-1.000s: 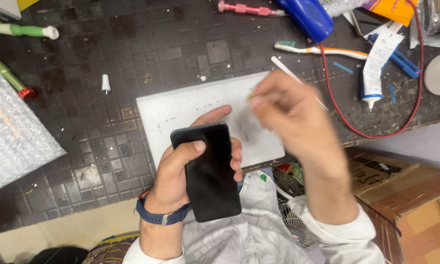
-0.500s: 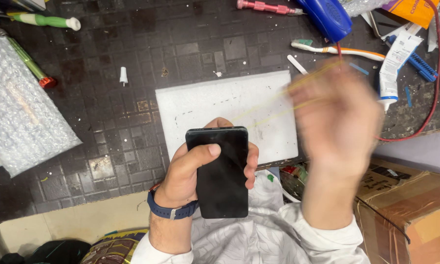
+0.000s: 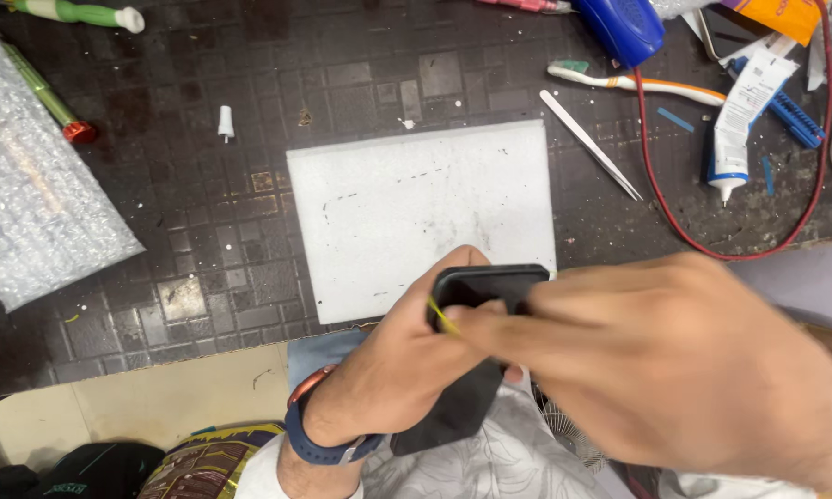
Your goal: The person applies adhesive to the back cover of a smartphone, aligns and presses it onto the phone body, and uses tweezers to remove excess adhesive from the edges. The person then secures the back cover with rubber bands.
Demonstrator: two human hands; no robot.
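Your right hand (image 3: 675, 360) has dropped onto the black phone (image 3: 476, 314), pinching a thin yellow pick (image 3: 442, 317). Your left hand (image 3: 407, 370) grips the phone over the counter's (image 3: 203, 222) near edge.

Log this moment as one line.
left hand: holds black slab phone | right hand: thin yellow pick at phone edge | behind: white foam mat
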